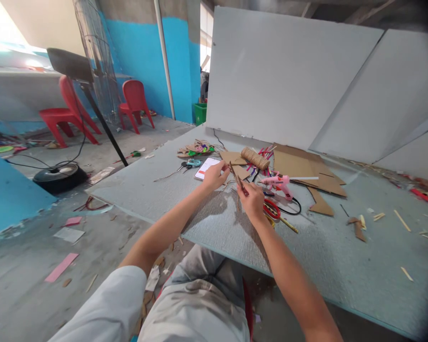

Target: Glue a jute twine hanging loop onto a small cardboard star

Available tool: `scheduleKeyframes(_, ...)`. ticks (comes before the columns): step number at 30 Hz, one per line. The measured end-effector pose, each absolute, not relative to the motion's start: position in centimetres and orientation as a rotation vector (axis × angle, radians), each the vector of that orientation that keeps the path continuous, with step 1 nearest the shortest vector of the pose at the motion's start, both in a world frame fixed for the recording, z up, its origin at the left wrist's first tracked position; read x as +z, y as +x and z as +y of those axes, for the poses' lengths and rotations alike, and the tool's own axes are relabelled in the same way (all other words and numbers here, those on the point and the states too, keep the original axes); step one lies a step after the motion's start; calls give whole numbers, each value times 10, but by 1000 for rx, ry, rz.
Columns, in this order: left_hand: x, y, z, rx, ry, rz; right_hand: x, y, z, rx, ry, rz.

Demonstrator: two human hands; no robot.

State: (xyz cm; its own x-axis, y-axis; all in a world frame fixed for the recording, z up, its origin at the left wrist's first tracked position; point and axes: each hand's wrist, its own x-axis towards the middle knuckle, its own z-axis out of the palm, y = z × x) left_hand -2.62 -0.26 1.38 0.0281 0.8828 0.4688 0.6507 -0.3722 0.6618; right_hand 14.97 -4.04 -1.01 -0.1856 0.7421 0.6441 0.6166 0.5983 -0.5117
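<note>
My left hand (216, 175) and my right hand (252, 199) together pinch a thin brown stick (236, 178) held slantwise above the grey board (306, 256). The left fingers grip its upper end, the right fingers its lower end. A spool of twine (255, 158) lies just beyond the hands. A pink glue gun (278, 183) rests to the right, with red-handled scissors (271, 209) under my right wrist. A white phone (206, 168) lies behind my left hand.
Brown cardboard pieces (306, 168) lie at the back right, with loose sticks and scraps scattered to the right. White panels (288, 71) stand behind the board. Red chairs (133, 102), a fan stand with a black base (59, 178) and floor litter are at left.
</note>
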Motion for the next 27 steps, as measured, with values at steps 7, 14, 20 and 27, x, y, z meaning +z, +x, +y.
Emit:
scheduleKeyframes(7, 9, -22, -2, 1251, 1919, 1422, -15, 156, -23, 399, -1178, -1458)
scheduleKeyframes(14, 16, -24, 5, 1378, 1666, 1207, -16, 153, -17, 649, -1144, -1357)
scheduleKeyframes(20, 21, -29, 6, 1422, 1556, 1052, -13, 150, -25, 756, -1116, -1420)
scheduleKeyframes(27, 15, -29, 10, 1431, 1520, 1020, -15, 149, -26, 786, -1132, -1420)
